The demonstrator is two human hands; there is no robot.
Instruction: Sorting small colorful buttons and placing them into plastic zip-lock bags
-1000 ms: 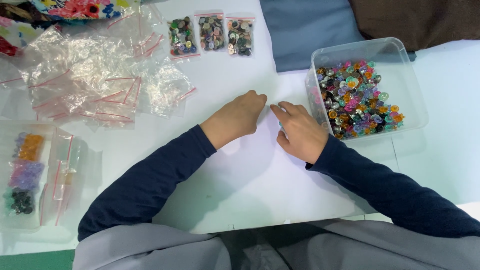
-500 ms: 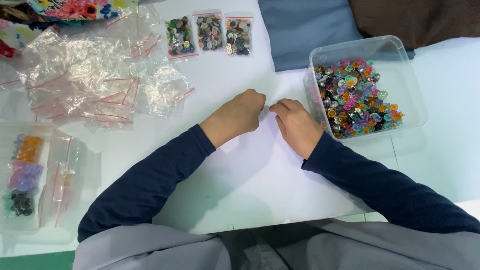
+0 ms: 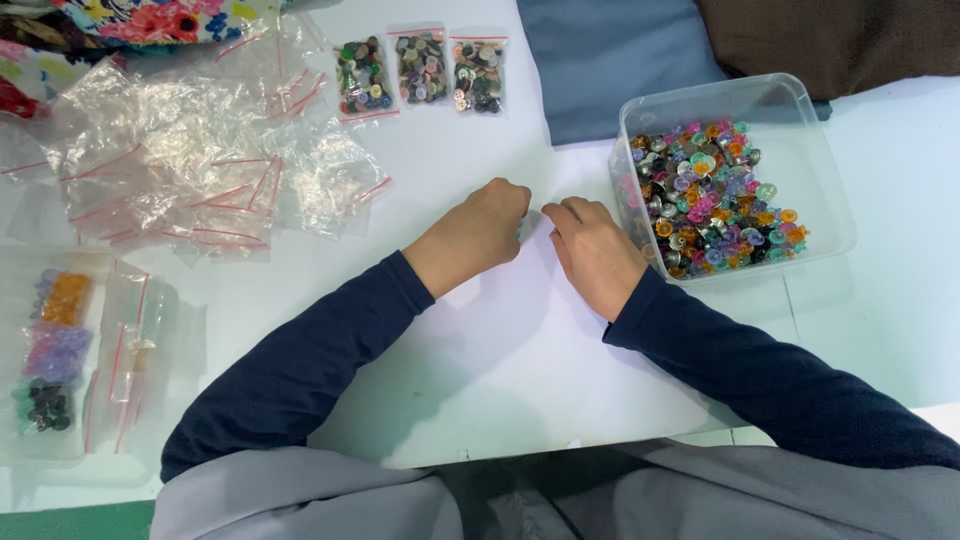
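Note:
My left hand (image 3: 485,228) rests on the white table (image 3: 520,360) with its fingers curled into a loose fist. My right hand (image 3: 592,250) lies just to its right, fingers bent, fingertips almost meeting the left hand's. Between the two hands a faint sliver of what looks like a small clear bag (image 3: 531,226) is pinched; most of it is hidden by the fingers. A clear plastic tub (image 3: 800,130) holding several colourful buttons (image 3: 710,195) stands right beside my right hand. Both arms wear dark blue sleeves.
A heap of empty clear zip bags (image 3: 190,170) lies at the left. Three filled button bags (image 3: 420,70) sit at the back. More bags with sorted buttons (image 3: 55,350) lie at the left edge. Blue cloth (image 3: 620,60) and brown cloth (image 3: 830,40) lie behind the tub.
My right hand has edged slightly left, towards my left hand. The left hand stays almost where it was.

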